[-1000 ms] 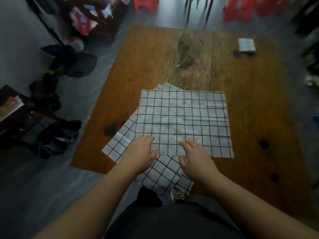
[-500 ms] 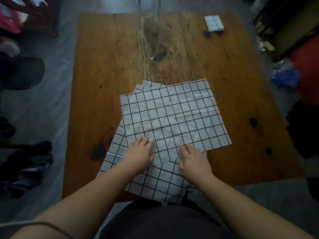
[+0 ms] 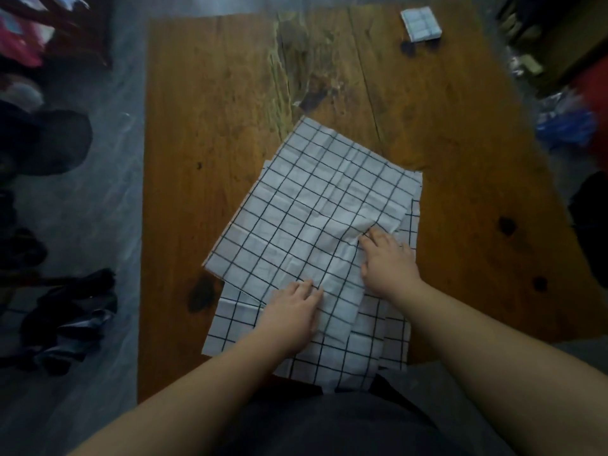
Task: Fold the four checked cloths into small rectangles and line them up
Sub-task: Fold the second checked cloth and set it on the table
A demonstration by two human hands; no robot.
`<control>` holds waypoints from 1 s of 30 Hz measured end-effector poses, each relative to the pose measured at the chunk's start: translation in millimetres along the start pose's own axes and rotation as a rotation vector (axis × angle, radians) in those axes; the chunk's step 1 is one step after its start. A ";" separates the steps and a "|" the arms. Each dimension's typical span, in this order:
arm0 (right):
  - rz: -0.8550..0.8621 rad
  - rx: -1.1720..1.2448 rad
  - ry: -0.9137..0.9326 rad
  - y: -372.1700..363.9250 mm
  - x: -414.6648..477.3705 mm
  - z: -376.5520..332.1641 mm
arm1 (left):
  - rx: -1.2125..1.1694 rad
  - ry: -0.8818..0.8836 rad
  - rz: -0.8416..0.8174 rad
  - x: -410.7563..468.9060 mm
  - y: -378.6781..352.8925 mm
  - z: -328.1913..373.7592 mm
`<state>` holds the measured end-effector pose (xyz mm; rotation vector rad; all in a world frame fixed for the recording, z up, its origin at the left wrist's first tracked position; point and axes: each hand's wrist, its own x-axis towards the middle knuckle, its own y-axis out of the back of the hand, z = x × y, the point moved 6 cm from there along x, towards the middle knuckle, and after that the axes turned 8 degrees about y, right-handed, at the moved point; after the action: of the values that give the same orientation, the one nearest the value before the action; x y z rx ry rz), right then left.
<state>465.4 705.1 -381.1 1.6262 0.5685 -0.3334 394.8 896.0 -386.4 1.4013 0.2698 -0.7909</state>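
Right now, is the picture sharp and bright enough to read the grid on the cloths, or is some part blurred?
Head view, centre: dim overall, yet the grid on the top checked cloth reads clearly. Head view, right edge: the floor clutter is smeared by blur. Head view, far corner: the folded cloth looks soft, its lines faint.

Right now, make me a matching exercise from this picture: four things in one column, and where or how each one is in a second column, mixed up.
Things:
1. folded cloth
2. top cloth
3. left hand
4. right hand

Places or states:
A. fingertips against a bunched ridge of cloth
B. alone near the far right corner of the table
C. spread open, askew over other checked cloths
D. resting flat by the spread cloth's near edge

Pairs: 1-B, 2-C, 3-D, 4-A.
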 end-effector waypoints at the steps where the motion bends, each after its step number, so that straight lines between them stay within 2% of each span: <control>1: 0.008 0.001 0.005 2.5 6.1 0.1 | 0.002 -0.011 0.019 0.8 -1.4 4.2; 6: 0.039 0.031 0.015 7.6 20.4 1.3 | 0.004 -0.084 0.059 7.4 -4.7 32.9; 12: 0.169 0.196 -0.012 4.2 -12.9 -0.6 | -0.070 -0.085 0.118 8.9 2.9 44.6; 17: 0.155 0.271 0.056 -37.0 -66.4 -9.9 | -0.088 -0.029 0.198 -1.6 5.6 -6.9; 23: 0.116 0.261 0.052 -80.5 -101.4 -6.1 | -0.114 -0.011 0.258 -21.5 -5.0 -74.8; 27: 0.158 0.247 0.025 -83.7 -105.4 0.8 | -0.175 0.004 0.242 -26.9 -17.1 -92.9; 30: 0.230 0.238 0.019 -78.1 -104.3 0.9 | -0.201 -0.022 0.314 -30.7 -16.0 -89.4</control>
<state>336.3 691.2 -391.8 1.9057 0.3600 -0.2211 387.2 991.0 -397.0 1.2068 0.1042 -0.5051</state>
